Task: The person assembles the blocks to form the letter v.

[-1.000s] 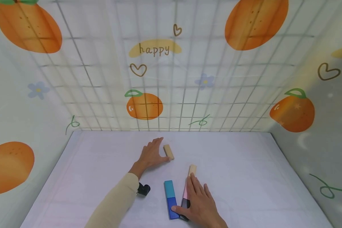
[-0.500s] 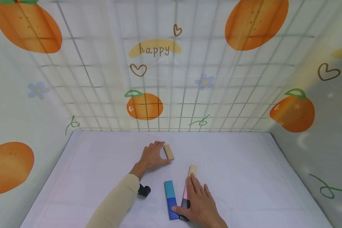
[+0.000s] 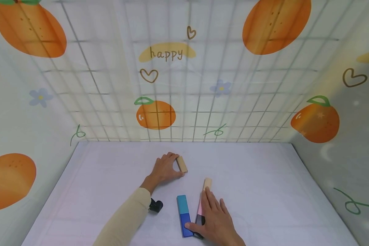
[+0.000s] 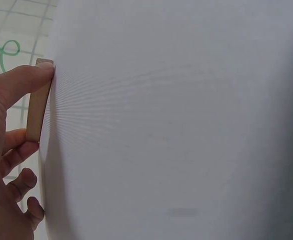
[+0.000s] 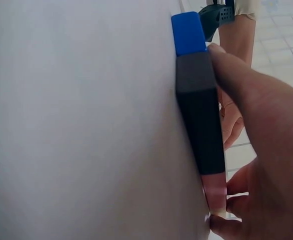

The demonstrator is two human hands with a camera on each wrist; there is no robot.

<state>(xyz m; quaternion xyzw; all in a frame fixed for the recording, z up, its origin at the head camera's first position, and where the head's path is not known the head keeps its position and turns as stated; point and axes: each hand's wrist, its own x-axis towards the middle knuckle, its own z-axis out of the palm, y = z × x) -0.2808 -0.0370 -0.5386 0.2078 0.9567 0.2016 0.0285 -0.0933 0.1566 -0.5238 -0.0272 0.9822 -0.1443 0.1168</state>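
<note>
A plain wooden block (image 3: pixel 182 164) lies toward the back of the white table. My left hand (image 3: pixel 164 169) pinches it lengthwise, thumb at the near end and forefinger at the far end. In the left wrist view, the block (image 4: pixel 38 110) spans between those fingers. My right hand (image 3: pixel 216 218) rests with straight fingers along a row made of a black block (image 3: pixel 200 219), a pink block (image 3: pixel 200 207) and another plain wooden block (image 3: pixel 207 182), partly covering it. Its thumb reaches over to a blue block (image 3: pixel 185 218), which lies end to end with a turquoise block (image 3: pixel 182 204).
A black camera mount (image 3: pixel 155 205) sticks out beside my left sleeve. White cloth covers the table (image 3: pixel 264 191). Curtains printed with oranges (image 3: pixel 156 115) hang behind it and on both sides, with a wire grid showing through at the back.
The fingers of my left hand have closed in from around the far wooden block onto its ends. My right hand and the coloured blocks have stayed put.
</note>
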